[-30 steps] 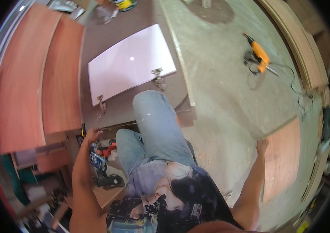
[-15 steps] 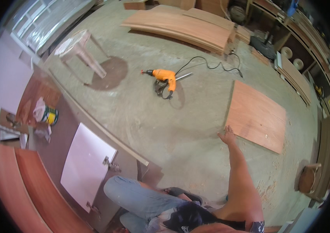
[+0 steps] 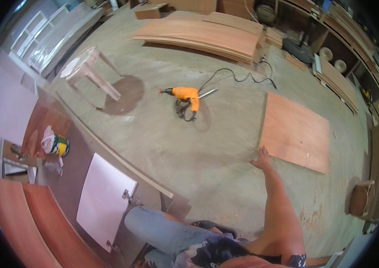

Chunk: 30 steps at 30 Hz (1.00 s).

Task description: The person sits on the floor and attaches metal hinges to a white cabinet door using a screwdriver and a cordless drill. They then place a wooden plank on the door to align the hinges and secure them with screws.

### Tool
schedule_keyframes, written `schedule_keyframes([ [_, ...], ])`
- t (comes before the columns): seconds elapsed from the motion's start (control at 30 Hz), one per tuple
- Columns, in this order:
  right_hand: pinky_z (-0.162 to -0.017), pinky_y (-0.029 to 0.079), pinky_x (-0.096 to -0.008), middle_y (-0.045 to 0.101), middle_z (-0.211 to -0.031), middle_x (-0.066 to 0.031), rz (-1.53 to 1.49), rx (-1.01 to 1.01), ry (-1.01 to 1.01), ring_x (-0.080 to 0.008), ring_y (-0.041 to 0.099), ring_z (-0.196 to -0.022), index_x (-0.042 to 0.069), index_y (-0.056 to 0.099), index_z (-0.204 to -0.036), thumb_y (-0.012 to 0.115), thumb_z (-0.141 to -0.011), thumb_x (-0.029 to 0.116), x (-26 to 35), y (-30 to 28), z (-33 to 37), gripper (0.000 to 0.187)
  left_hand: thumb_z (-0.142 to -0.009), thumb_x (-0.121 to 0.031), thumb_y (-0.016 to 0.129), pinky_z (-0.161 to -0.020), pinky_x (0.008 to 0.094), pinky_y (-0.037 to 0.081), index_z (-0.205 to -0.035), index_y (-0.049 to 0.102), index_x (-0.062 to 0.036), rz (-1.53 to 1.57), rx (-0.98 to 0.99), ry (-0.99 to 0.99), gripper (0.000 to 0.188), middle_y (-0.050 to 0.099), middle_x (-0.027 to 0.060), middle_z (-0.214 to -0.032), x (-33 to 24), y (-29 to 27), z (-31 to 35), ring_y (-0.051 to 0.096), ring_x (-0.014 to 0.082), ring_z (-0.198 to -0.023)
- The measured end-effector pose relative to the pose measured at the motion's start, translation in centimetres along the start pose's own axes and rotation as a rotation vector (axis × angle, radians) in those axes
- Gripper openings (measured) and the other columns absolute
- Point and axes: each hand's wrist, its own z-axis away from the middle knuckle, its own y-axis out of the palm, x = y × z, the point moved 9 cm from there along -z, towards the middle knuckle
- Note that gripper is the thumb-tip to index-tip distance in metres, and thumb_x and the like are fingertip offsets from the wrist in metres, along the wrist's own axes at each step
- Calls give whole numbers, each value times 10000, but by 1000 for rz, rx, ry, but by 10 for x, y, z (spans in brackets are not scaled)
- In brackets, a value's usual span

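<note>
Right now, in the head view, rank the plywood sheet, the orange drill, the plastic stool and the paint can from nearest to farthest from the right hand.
From the right hand, flat on the floor:
1. Plywood sheet, at the fingertips, to its right.
2. Orange drill, up and left on the floor.
3. Plastic stool, farther up and left.
4. Paint can, far left by the boards.

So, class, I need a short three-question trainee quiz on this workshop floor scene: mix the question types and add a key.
1. True or false: the right hand rests at the near corner of the square plywood panel lying flat on the concrete floor.
2. What colour is the corded power drill lying on the floor?
A. orange
B. blue
C. grey
3. Fill in: the white door panel with metal hinges lies beside the person's bent ______ in blue jeans.

Key
1. True
2. A
3. leg. The left hand is out of view.
</note>
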Motion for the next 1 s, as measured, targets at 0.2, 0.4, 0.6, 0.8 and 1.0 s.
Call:
schedule_keyframes([
  [0.2,-1178,229,-421,222,-1567,-222,59,-9,-155,-327,233,-1449,-28,245,-1494,701,-731,642,27,-17,-38,1113,-841,-306,657,-757,378,560,-1004,707,16,-21,-152,-92,364,712,171,-870,99,9,-11,702,240,-820],
  [0.4,-925,496,-444,572,-1243,-274,-45,-473,-456,-359,587,-1125,-94,535,-1275,646,-902,397,84,37,-5,627,-815,-556,624,-1024,486,398,-1340,505,-52,-337,-290,-105,737,448,274,-1374,29,35,18,459,407,-1243],
  [0.6,-1090,351,-402,517,-1349,-255,-728,149,-1078,-353,491,-1261,-83,503,-1312,507,-1000,383,247,95,267,561,-816,-673,553,-1134,618,156,-1494,362,-195,-168,-344,-169,851,133,263,-1578,13,99,46,108,462,-1456],
  [0.8,-1155,201,-476,220,-1537,-305,-43,242,-1606,-436,218,-1432,-15,250,-1500,536,-951,466,397,79,430,784,-763,-650,628,-1113,665,145,-1438,465,-238,-20,-412,-258,808,113,245,-1587,-2,76,58,82,455,-1463],
  [1.0,-1147,214,-474,178,-1541,-327,88,179,-1787,-455,214,-1427,-4,296,-1490,491,-975,447,414,76,451,712,-772,-413,740,-1014,416,425,-1312,583,-167,491,-740,-132,614,604,167,-1251,58,-6,139,550,333,-1193],
])
